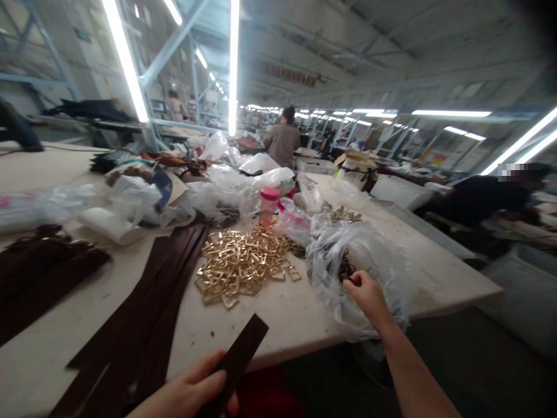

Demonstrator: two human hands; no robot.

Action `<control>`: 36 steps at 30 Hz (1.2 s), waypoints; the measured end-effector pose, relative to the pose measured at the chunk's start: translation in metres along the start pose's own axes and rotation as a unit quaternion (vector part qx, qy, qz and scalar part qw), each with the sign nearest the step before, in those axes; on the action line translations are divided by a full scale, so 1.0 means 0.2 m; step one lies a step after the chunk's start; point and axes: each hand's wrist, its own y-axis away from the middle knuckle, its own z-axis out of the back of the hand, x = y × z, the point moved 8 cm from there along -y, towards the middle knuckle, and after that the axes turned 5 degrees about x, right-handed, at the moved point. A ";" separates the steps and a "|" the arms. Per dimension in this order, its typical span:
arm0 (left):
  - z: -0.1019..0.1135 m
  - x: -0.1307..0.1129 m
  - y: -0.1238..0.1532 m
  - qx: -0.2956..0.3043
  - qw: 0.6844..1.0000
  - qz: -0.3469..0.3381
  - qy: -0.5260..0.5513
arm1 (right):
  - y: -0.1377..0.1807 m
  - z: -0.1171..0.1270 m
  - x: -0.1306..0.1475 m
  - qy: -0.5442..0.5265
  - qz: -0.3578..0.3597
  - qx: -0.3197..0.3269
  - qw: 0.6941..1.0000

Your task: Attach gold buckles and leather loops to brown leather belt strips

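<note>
The left hand (209, 380) is closed around one dark brown strip (246, 342), thumb on top, in front of the table's near edge; the strip's long axis runs diagonally, its free square end pointing up and right, away from the person. The right hand (368, 296) has thumb and forefinger drawn together at the mouth of one clear plastic bag (369, 249), by dark metal pieces (347, 264) too bunched to count (whether one is gripped, I cannot tell). The bag's crumpled film surrounds those pieces and partly covers them. Between the hands, farther in, lies one heap of gold buckles (246, 258), overlapping beyond counting. Left of it are several long brown strips (148, 296); behind it stands one pink-lidded jar (268, 207), backed by more crumpled plastic.
</note>
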 end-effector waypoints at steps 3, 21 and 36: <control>-0.01 -0.06 0.05 0.035 0.998 -0.021 0.046 | 0.17 -0.24 0.20 -0.207 -0.008 0.136 0.969; 0.18 -0.12 0.00 -0.009 0.989 0.020 0.149 | 0.61 -0.99 0.80 -0.590 -0.193 0.358 0.697; 0.05 -0.16 -0.24 0.041 0.996 0.069 -0.037 | 0.50 -0.92 0.65 -0.586 -0.217 0.285 0.727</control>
